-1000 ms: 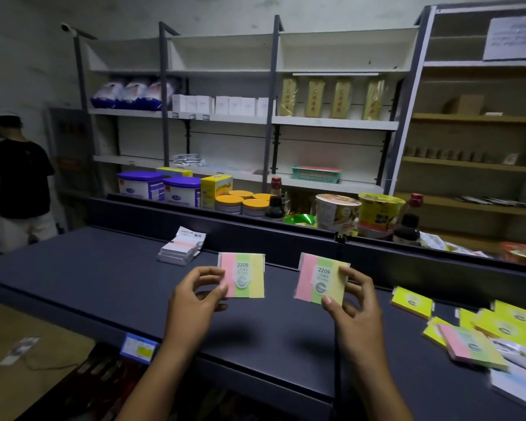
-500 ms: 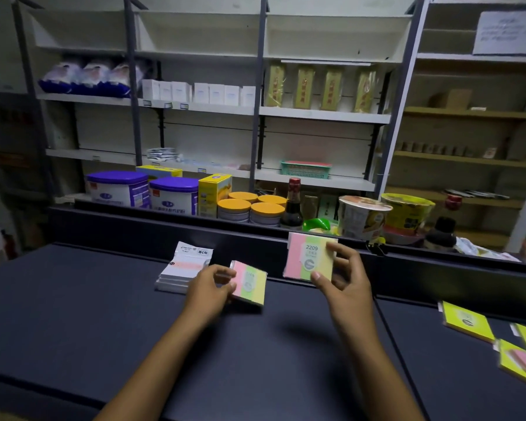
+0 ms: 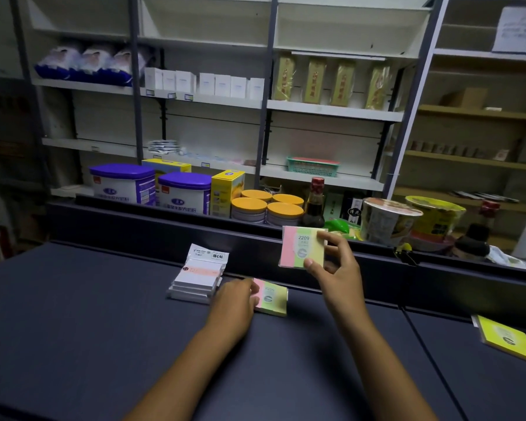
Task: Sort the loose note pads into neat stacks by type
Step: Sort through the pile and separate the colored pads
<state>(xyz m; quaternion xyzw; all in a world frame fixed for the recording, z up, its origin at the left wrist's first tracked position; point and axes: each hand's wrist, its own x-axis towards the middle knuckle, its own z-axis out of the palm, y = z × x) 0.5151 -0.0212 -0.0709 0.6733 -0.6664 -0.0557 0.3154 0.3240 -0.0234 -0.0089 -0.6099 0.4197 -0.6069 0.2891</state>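
Left hand (image 3: 234, 302) grips a striped pad (image 3: 271, 296) flat on the counter (image 3: 88, 314), white stack (image 3: 196, 281) at its 9 o'clock. Right hand (image 3: 334, 265) pinches another striped pad (image 3: 301, 250) up at 1 o'clock.

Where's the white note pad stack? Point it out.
In the head view, the white note pad stack sits on the dark counter left of centre, against the back ledge, just left of the left hand.

The left hand (image 3: 236, 299) hides the left end of the lower striped pad (image 3: 271, 297).
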